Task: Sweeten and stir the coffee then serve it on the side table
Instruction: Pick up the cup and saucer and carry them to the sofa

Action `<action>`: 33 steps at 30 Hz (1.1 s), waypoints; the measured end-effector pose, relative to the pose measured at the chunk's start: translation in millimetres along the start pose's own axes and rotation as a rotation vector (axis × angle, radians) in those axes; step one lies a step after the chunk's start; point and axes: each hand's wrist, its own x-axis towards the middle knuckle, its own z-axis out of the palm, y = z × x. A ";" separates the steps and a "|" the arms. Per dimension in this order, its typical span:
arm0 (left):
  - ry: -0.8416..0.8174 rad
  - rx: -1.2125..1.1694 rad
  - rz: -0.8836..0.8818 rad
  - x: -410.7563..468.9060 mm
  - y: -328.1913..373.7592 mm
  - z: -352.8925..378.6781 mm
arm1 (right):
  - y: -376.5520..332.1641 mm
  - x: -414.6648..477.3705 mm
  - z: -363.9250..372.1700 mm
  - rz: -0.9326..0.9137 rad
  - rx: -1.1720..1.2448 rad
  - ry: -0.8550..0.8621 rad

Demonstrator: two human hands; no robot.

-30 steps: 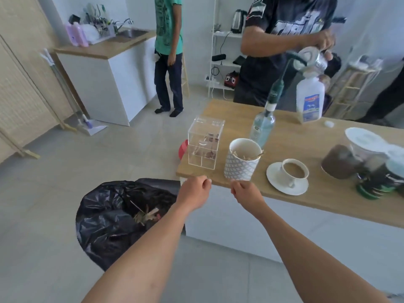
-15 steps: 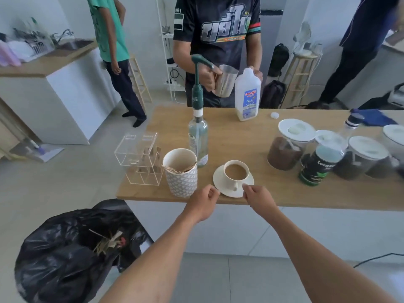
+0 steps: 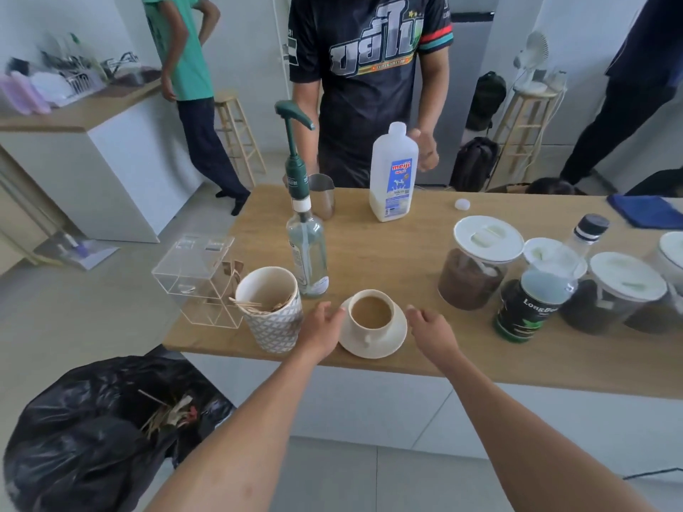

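Hands (image 3: 321,332) (image 3: 430,332) open, empty, flanking round glossy cream saucer (image 3: 384,345) under coffee cup (image 3: 370,311).

Wearer's body, as visible from the head camera: two forearms and two hands only. Left hand (image 3: 320,332) bare; no glove, ring, watch or band seen on it or its wrist. Right hand (image 3: 432,332) likewise bare, nothing worn at the wrist. Both forearms are uncovered along their whole visible length down to the lower frame edge; no sleeve or cuff shows. No markings or tattoos can be made out.
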 end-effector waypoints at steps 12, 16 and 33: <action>-0.081 -0.079 -0.108 22.7 5.0 4.6 | 0.3 25.7 16.8 0.074 0.076 -0.163; -0.106 -0.117 -0.160 30.4 7.4 5.8 | -3.8 33.7 17.7 0.086 0.039 -0.186; -0.074 -0.361 -0.292 42.8 7.1 13.9 | 1.0 47.1 12.4 0.249 0.245 -0.202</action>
